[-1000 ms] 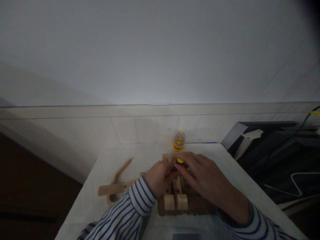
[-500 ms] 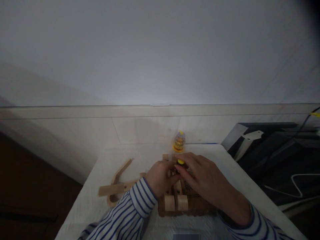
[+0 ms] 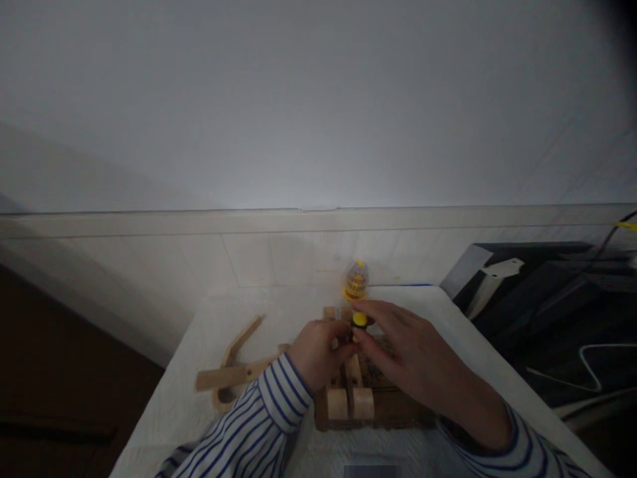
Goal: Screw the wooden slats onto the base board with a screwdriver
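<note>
A short yellow-and-black screwdriver stands about upright over a wooden assembly, its tip hidden by fingers. My right hand has thumb and fingers around its handle. Just left of the tool, my left hand is closed in a pinch low against it; what the fingertips hold is hidden. Below both hands lie light wooden bars with rounded end blocks, on a brown board with dark print.
Left on the white-covered table lie joined wooden strips and an angled piece. A clear bottle with yellow cap and base stands behind, near the wall. Dark panels and a white cable lie right of the table.
My right fingers have loosened and spread a little around the screwdriver, so more of its yellow-and-black handle shows. My left hand has barely moved.
</note>
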Demonstrator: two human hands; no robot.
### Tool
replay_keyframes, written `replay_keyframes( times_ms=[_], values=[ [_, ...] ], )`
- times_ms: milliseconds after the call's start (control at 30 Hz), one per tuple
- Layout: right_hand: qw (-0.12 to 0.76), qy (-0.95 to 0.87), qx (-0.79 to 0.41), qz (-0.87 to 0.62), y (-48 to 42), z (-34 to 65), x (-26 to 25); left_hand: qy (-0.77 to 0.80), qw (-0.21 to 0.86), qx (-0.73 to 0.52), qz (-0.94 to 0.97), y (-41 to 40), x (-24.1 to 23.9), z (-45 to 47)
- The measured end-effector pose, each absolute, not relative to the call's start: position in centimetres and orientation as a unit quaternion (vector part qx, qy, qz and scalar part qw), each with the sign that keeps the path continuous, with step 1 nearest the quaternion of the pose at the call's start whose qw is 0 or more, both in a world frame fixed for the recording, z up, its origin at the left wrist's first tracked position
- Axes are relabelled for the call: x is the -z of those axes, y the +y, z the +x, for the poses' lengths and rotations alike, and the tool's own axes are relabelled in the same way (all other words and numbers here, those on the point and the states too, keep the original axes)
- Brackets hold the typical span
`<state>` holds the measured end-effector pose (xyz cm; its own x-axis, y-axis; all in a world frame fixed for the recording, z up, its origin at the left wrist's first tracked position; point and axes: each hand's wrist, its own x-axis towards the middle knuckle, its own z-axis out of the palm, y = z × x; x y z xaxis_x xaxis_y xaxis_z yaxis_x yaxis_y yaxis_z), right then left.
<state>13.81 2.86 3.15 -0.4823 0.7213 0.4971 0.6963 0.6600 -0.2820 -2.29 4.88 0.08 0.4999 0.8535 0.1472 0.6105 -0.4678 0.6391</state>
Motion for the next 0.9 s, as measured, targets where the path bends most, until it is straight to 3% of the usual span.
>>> replay_keyframes(
  times_ms=[900],
  values=[
    [0.254,-0.878,0.01,-0.406,2.95,13.76,-2.83,0.408,0.274,-0.248,0.835,5.08,0.47,-2.41]
  ],
)
